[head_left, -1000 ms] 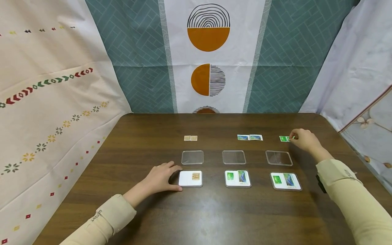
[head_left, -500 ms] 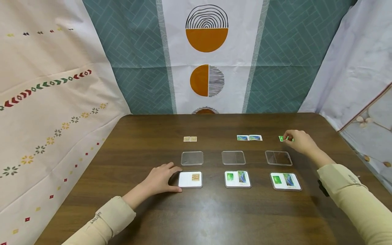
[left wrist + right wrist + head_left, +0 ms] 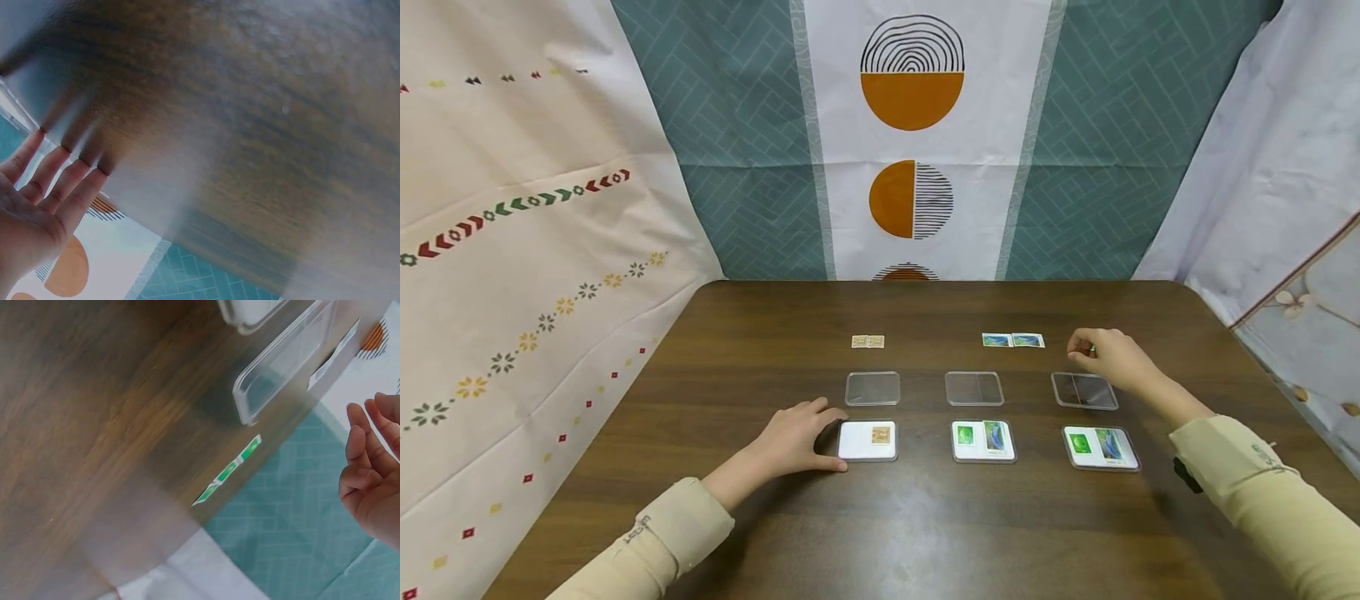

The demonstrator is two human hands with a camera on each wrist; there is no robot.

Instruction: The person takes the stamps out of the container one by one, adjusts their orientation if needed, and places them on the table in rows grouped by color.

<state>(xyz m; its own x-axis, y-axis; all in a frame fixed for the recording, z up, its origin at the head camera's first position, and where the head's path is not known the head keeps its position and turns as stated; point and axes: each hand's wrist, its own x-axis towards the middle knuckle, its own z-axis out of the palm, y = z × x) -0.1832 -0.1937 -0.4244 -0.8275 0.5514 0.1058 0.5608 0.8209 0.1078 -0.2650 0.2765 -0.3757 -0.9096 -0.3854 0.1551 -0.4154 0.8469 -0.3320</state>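
My left hand [image 3: 797, 437] holds the left end of a flat clear case with a white insert [image 3: 852, 439] between thumb and index finger; a tan stamp [image 3: 881, 435] lies on the insert. In the left wrist view its other fingers [image 3: 81, 181] reach down with tips at the tabletop. My right hand [image 3: 1112, 358] hovers above the back right of the table, fingers loosely curled and nothing seen in them. In the right wrist view a row of green stamps [image 3: 227, 470] lies on the table; the head view mostly hides it behind that hand.
Two more cases, middle [image 3: 983, 454] and right [image 3: 1101, 462], each hold a green and a blue stamp. Behind them lie three clear lids, left [image 3: 872, 389], middle [image 3: 973, 389] and right [image 3: 1084, 392]. Farther back are tan stamps [image 3: 868, 342] and blue stamps [image 3: 1012, 340].
My right hand has moved left from the right end of the green stamps and now covers them in the head view. The left hand and its case have stayed put.
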